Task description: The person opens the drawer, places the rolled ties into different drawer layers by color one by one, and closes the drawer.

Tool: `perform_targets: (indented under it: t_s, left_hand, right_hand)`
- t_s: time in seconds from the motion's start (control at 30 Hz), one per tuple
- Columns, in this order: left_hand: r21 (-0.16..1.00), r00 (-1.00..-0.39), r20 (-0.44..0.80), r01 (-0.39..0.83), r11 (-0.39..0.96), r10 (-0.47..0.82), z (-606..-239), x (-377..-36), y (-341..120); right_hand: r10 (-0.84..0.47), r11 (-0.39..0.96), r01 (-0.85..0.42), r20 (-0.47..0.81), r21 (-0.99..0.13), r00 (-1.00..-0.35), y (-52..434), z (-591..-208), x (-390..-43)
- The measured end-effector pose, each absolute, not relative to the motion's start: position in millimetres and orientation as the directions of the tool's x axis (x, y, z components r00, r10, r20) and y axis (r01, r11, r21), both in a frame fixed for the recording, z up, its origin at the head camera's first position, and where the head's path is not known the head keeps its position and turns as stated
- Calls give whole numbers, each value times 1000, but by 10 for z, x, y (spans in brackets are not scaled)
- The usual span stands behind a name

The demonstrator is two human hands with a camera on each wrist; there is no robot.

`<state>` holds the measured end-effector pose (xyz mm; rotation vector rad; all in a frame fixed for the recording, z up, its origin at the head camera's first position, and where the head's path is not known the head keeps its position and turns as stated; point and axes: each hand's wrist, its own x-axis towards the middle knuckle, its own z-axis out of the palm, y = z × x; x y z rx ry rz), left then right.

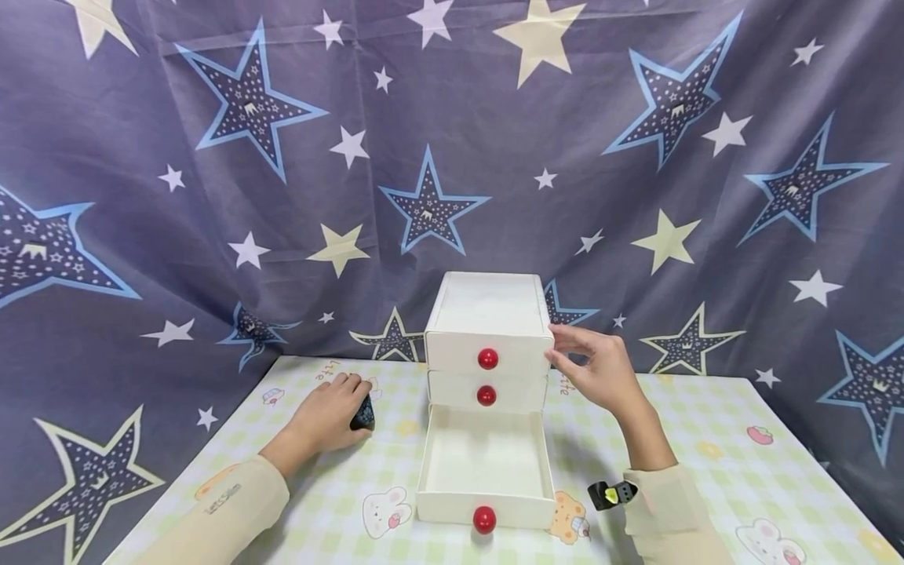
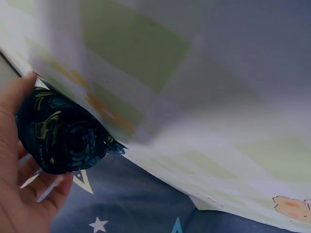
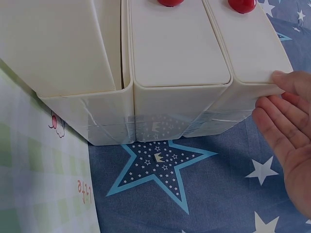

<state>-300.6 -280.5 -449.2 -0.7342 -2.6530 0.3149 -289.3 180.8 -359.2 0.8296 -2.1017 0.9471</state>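
Observation:
A white cabinet (image 1: 489, 302) of three stacked drawers with round red knobs stands mid-table. Its bottom drawer (image 1: 487, 447) is pulled out and nothing lies in it; the upper two are closed. My right hand (image 1: 600, 369) holds the cabinet's upper right front corner, thumb at the front edge and fingers along the side, as the right wrist view also shows. To the left of the cabinet, my left hand (image 1: 332, 412) grips a dark rolled cloth (image 2: 68, 131) with a teal and yellow floral print, low over the table. Part of the cloth is hidden by the hand.
A green and white checked cloth (image 1: 395, 471) with cartoon prints covers the table. Beside the right sleeve is a small black item (image 1: 602, 496) with a yellow piece on it. A dark blue star-patterned curtain (image 1: 494, 118) hangs behind the table.

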Motion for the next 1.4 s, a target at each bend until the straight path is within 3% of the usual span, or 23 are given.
perform_targets:
  t_s: [0.37, 0.6, 1.4]
  left_hand:
    - [-227, -852, 264, 401, 887, 452, -4542, -3061, -2778]
    - [-234, -861, 237, 399, 887, 450, -4578, -3150, -2783]
    - [-395, -748, 373, 407, 824, 548, -4404, -3145, -2715]
  right_hand:
    - [-264, 538, -753, 772, -379, -578, 1815, -3604, -2899]
    - [-257, 536, -751, 772, -386, -581, 1816, -3629, -2894]
    - [-262, 533, -752, 770, -387, -582, 1810, -3602, -2890]
